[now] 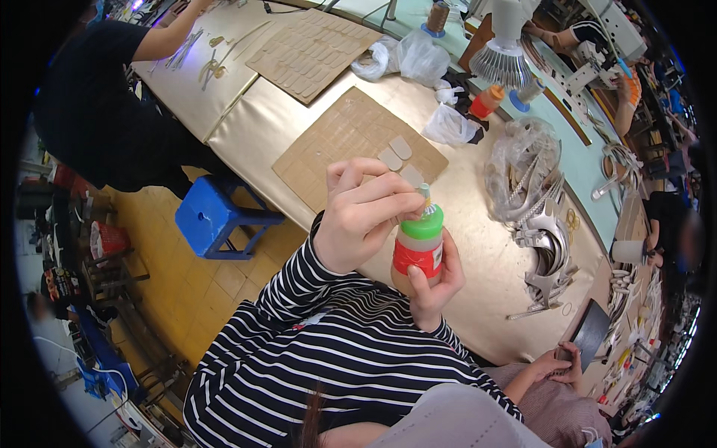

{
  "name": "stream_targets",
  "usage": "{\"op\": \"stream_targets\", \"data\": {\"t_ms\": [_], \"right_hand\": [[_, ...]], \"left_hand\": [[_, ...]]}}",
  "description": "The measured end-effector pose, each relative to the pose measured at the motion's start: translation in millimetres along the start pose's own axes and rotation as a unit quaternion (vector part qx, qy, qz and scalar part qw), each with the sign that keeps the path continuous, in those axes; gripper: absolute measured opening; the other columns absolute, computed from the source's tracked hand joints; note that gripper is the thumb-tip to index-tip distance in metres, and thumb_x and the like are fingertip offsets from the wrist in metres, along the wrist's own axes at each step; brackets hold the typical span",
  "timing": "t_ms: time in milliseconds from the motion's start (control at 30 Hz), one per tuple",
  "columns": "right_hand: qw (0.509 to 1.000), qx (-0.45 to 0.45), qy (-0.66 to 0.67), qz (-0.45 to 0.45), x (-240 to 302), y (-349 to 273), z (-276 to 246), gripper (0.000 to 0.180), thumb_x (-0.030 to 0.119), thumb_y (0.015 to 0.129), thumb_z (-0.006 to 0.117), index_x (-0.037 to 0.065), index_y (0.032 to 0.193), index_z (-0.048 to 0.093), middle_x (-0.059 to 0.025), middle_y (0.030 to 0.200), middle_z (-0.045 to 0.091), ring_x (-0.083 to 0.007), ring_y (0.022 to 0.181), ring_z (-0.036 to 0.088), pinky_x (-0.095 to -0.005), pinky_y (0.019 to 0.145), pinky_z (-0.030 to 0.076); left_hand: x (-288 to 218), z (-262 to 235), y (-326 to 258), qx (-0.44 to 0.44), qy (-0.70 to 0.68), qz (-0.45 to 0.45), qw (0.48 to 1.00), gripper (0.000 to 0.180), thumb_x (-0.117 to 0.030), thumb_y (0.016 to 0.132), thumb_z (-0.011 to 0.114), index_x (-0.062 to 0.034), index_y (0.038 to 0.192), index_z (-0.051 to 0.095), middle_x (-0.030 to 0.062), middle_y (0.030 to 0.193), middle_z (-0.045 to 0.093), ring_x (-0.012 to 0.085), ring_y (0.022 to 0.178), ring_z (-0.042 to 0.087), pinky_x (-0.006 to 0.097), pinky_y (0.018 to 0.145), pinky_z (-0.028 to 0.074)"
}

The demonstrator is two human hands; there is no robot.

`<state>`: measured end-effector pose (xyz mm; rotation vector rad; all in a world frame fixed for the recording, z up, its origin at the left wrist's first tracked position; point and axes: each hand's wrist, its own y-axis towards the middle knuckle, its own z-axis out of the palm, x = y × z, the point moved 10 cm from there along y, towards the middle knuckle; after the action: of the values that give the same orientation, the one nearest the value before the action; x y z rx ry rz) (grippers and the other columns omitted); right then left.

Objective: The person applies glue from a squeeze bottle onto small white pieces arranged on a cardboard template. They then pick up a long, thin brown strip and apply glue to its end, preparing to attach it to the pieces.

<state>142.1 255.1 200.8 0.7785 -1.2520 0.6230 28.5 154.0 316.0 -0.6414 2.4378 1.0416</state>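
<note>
The right hand (439,285) is clasping the red-banded bottle (417,256), whose long axis is running up to its slim tip (425,191), where the left hand (362,214), nearer that end, is holding bunched fingers (pinching it or not, I cannot tell).

Gold-covered table (485,310) bears a brown board (328,142) beyond the left hand (360,216), a second board (302,91) farther out; plastic bag (523,153) and grey straps (551,237) lie right of the right hand (437,287).
</note>
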Motion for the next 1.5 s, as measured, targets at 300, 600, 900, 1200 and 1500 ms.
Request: {"op": "stream_targets", "data": {"t_ms": [300,600,900,1200,1500], "right_hand": [[0.942,0.116,0.276,0.155,-18,15,23,0.074,0.03,0.074,0.071,-0.007,0.128,0.035,-0.0202,0.114,0.054,-0.0257,0.102,0.057,-0.0362,0.089,0.046],[0.905,0.182,0.328,0.2,-18,1,44,0.074,0.036,0.074,0.071,-0.003,0.125,0.035,-0.0217,0.107,0.053,-0.0282,0.089,0.06,-0.0389,0.074,0.053],[0.909,0.169,0.336,0.179,-21,2,41,0.062,0.018,0.084,0.062,-0.007,0.133,0.033,-0.0112,0.121,0.052,-0.0151,0.11,0.051,-0.0278,0.094,0.039],[0.871,0.138,0.412,0.227,-22,-9,38,0.064,0.028,0.079,0.064,-0.007,0.126,0.038,-0.0221,0.107,0.057,-0.0269,0.089,0.062,-0.0355,0.078,0.053],[0.736,0.243,0.57,0.273,-2,-14,53,0.072,0.049,0.08,0.058,-0.007,0.121,0.038,-0.0247,0.099,0.054,-0.0291,0.079,0.062,-0.0378,0.064,0.054]], "left_hand": [[22,-4,2,-0.115,-0.246,-0.066,0.96,0.02,0.003,0.07,0.067,-0.0037,0.088,0.064,0.0063,0.089,0.063,0.021,0.083,0.06,0.03,0.072,0.047],[24,-11,5,-0.079,-0.2,-0.006,0.977,0.019,0.007,0.067,0.069,0.001,0.085,0.065,0.0106,0.08,0.063,0.0203,0.071,0.063,0.026,0.062,0.05],[32,4,0,-0.119,-0.2,-0.057,0.971,0.013,0.012,0.067,0.062,0.0041,0.076,0.056,0.0102,0.075,0.056,0.0221,0.068,0.055,0.028,0.063,0.045],[17,16,3,0.02,-0.209,-0.006,0.978,0.01,0.009,0.07,0.06,0.0024,0.075,0.056,0.009,0.076,0.056,0.0216,0.071,0.053,0.028,0.063,0.042],[20,26,5,-0.003,-0.376,-0.084,0.923,0.014,0.005,0.076,0.062,0.002,0.09,0.06,0.0111,0.09,0.062,0.02,0.085,0.06,0.028,0.077,0.046]]}}
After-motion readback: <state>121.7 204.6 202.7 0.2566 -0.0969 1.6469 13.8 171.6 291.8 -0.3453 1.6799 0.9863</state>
